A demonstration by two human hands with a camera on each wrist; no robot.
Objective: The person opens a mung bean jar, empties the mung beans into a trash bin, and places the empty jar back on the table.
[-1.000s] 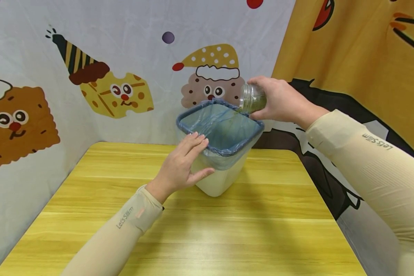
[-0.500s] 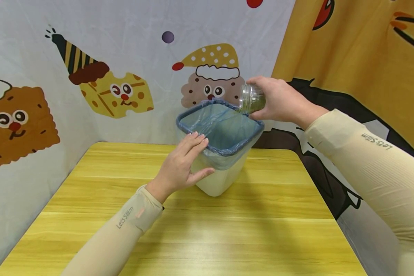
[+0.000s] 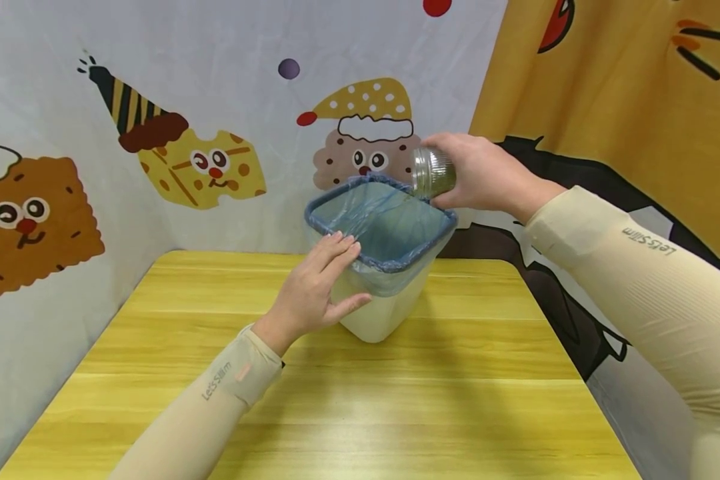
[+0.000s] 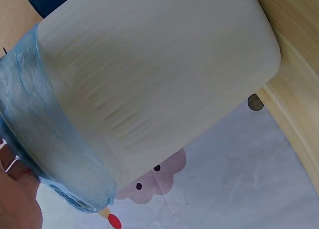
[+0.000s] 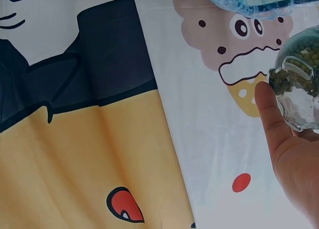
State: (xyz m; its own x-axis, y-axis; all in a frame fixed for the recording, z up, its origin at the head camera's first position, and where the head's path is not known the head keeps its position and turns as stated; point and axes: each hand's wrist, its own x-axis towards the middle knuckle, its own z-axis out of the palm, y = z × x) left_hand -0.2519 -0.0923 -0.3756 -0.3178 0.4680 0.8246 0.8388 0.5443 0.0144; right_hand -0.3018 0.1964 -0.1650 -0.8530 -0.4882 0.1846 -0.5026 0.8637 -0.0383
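A white trash bin lined with a thin blue plastic bag stands on the table in the head view. My left hand rests its straight fingers on the near left rim, thumb spread beside the bin wall. At the far right rim, my right hand grips a ribbed clear glass jar that lies tipped sideways, its mouth end facing left over the bin. Through the glass in the right wrist view, small green bits show inside. The bin's bottom is hidden.
The yellow wood-grain table extends around the bin. Behind it hangs a white cloth printed with cartoon food, and a yellow and black printed cloth covers the right side.
The head view has shifted slightly. Both hands keep nearly the same places, the right still holding the tipped jar at the rim. Faint yellowish traces seen inside the bag earlier no longer show.
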